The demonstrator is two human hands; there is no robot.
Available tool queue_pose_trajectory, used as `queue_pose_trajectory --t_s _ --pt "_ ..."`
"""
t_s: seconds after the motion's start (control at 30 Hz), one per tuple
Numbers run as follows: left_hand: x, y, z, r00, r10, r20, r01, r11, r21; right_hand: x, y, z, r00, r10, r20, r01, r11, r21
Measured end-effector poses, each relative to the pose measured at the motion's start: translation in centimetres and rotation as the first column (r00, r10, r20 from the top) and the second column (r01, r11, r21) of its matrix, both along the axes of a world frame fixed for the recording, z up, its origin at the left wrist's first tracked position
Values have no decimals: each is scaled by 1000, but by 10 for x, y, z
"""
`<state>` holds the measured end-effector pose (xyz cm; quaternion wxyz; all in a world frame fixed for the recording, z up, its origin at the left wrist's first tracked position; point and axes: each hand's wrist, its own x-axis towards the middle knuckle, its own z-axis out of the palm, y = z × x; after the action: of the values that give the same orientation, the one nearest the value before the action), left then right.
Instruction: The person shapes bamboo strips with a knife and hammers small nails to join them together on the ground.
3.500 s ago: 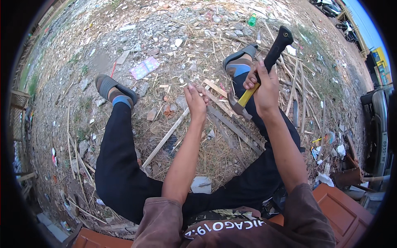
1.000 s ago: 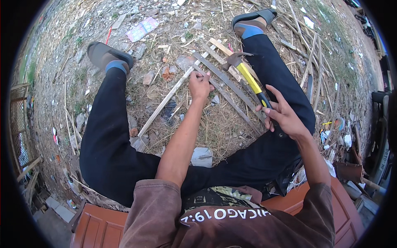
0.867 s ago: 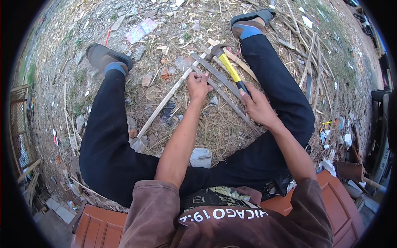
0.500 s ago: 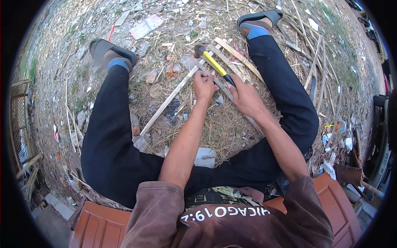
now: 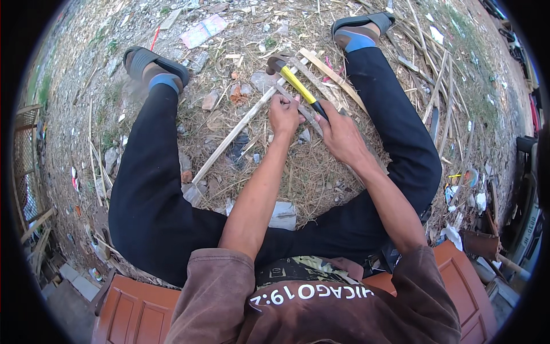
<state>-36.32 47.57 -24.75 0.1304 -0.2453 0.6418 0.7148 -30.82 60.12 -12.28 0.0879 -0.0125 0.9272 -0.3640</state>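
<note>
My right hand (image 5: 341, 135) is closed round the black grip of a claw hammer (image 5: 298, 86) with a yellow handle. The rusty hammer head is raised above the ground, beyond my left hand. My left hand (image 5: 285, 117) is closed on a thin grey wooden strip (image 5: 310, 118), which slants back under my right hand. Beyond my left fingers that strip meets a longer pale wooden strip (image 5: 229, 137), which slants down toward my left knee. Whether my left fingers also pinch a nail is hidden.
My outstretched legs in black trousers (image 5: 152, 172) frame the work on both sides. Loose wood slats (image 5: 338, 80) lie beyond the hammer, with more sticks (image 5: 441, 97) at the right. Stones and a brick piece (image 5: 238, 93) dot the straw-covered ground. Brown panelled wood (image 5: 137, 307) is beneath me.
The hammer head has shifted slightly left and up. Both hands keep their hold in nearly the same place. My left foot has tilted a little.
</note>
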Motion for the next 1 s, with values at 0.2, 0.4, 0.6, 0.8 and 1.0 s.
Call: queue_pose_trajectory --t_s 0.2,0.4,0.6,0.8,1.0 --pt "-5 3 2 1000 6 4 -6 1000 13 8 8 -13 998 -37 44 37 999 -1" --pt "-5 2 5 1000 -27 10 27 1000 -5 7 9 -11 996 -65 64 65 998 -2" --pt "-3 5 1 999 26 -20 -26 1000 2 6 6 -10 997 -42 69 41 999 11" --pt "-3 4 5 1000 26 -5 -26 999 23 8 5 -11 997 -48 59 49 999 -17" --pt "-2 5 11 999 30 14 -30 999 24 6 8 -5 993 -92 79 97 994 -57"
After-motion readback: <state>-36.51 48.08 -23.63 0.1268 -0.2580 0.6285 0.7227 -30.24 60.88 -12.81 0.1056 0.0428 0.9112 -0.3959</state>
